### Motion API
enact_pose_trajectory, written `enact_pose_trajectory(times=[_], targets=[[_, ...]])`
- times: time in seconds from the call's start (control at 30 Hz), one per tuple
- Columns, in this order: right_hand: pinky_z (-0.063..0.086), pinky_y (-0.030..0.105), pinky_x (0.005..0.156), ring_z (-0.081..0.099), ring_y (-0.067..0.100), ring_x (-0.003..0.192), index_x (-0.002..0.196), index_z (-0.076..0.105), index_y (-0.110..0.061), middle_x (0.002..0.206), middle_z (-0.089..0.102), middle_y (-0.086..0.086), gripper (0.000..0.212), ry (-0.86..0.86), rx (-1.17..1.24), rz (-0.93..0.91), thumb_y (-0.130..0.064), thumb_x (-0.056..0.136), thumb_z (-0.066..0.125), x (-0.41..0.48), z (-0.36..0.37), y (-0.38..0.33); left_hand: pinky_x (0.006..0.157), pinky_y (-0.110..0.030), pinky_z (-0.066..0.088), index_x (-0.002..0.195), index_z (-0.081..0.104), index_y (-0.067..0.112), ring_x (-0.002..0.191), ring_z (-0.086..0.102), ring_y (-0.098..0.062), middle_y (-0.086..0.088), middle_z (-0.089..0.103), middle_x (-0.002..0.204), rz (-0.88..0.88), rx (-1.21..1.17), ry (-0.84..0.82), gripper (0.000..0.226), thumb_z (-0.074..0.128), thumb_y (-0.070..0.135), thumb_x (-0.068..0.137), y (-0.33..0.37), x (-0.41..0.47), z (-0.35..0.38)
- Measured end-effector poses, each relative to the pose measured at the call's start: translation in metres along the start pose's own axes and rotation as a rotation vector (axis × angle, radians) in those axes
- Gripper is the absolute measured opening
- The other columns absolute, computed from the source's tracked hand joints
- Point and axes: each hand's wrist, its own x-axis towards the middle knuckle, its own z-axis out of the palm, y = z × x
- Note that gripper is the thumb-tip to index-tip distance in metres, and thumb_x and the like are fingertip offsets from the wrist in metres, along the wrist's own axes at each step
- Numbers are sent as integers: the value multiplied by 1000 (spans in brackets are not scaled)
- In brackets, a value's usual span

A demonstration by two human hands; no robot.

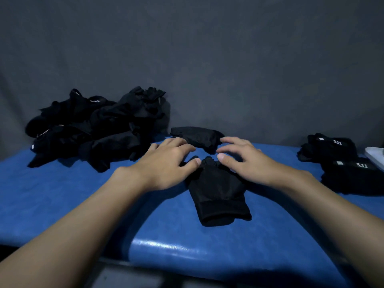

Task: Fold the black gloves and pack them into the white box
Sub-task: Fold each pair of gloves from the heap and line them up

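Black fabric lies under spread fingers: the left hand (166, 163) and right hand (243, 161) rest flat on the finger end of a black glove (218, 192) — gripping nothing. Beyond the fingertips lies a second glove (197, 137); left, an unfolded heap (95, 129); right, folded gloves (340, 163) beside the white box (375, 155).

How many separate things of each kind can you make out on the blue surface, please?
Flat black fabric glove under the hands: 1
Black glove lying behind it: 1
Loose heap of black gloves: 1
Folded black gloves with white labels: 2 visible
White box, corner only: 1
Total: 6
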Motion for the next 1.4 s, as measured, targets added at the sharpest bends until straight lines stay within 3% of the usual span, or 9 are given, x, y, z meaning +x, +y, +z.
enact_pose_trajectory(times=[0.13, 0.3, 0.43, 0.6, 0.77, 0.93, 1.17, 1.3, 1.4], targets=[[13, 50, 116, 12, 7, 145, 126, 61, -37, 155, 28, -21, 37, -29, -18, -16, -51, 97, 43, 19, 8, 1, 111, -41, 25, 140, 48, 30, 142, 25, -10, 11, 38, 148, 5, -17, 27, 51, 35, 56, 99, -6, 12, 1], [18, 48, 117, 19, 9, 144, 135, 57, -29, 150, 37, -20, 42, -1, -6, -20, -46, 99, 42, 28, 11, 4, 114, -42, 23, 139, 51, 30, 145, 20, -11, 8, 34, 153, 4, -27, 31, 48, 38, 54, 99, -8, 22, 5], [31, 24, 109, 40, -1, 127, 131, 60, -17, 136, 45, -17, 34, 106, 299, -18, -27, 102, 46, 25, -1, 0, 117, -47, 19, 131, 60, 31, 150, 9, -13, 4, 23, 161, 14, -26, 43, 41, 42, 50, 99, -6, 27, 3], [39, 33, 111, 50, 1, 124, 124, 64, -18, 137, 52, -16, 29, 212, 558, 15, -13, 102, 47, 14, -14, -1, 119, -48, 11, 128, 63, 33, 152, -1, -13, 7, 14, 165, 18, -14, 36, 36, 45, 47, 99, -3, 30, 0], [45, 42, 103, 56, 25, 118, 123, 65, -21, 127, 54, -28, 32, 247, 705, 79, -7, 100, 48, -5, -20, -3, 120, -51, 12, 135, 57, 29, 151, 10, -7, 16, 30, 157, 73, -19, 81, 38, 48, 39, 99, 1, 28, 0], [43, 35, 108, 53, 1, 120, 125, 62, -20, 129, 56, -14, 35, 326, 659, 33, -6, 93, 61, -15, -23, -3, 107, -34, 41, 133, 60, 16, 125, 52, -10, 13, 52, 136, 203, -266, 300, 43, 54, 36, 95, 8, 22, -12], [46, 47, 104, 56, 10, 122, 127, 57, -33, 123, 63, -9, 53, 401, 667, -54, -20, 78, 74, -20, -28, -10, 91, -9, 38, 122, 67, 15, 109, 57, -1, 13, 60, 116, 313, -474, 453, 37, 62, 27, 87, 34, 16, -25], [53, 46, 96, 65, 18, 104, 118, 56, -19, 110, 66, 0, 42, 451, 736, -93, -2, 83, 71, -21, -27, -15, 93, -19, 47, 115, 69, 19, 107, 62, -4, 9, 64, 112, 295, -641, 451, 32, 70, 23, 83, 42, 11, -30], [56, 40, 78, 63, 19, 82, 107, 56, -14, 98, 62, 0, 32, 487, 864, -57, 9, 86, 64, -21, -27, -20, 92, -25, 51, 116, 67, 17, 102, 64, -3, 5, 67, 109, 261, -755, 487, 35, 75, 5, 83, 45, 10, -32]])
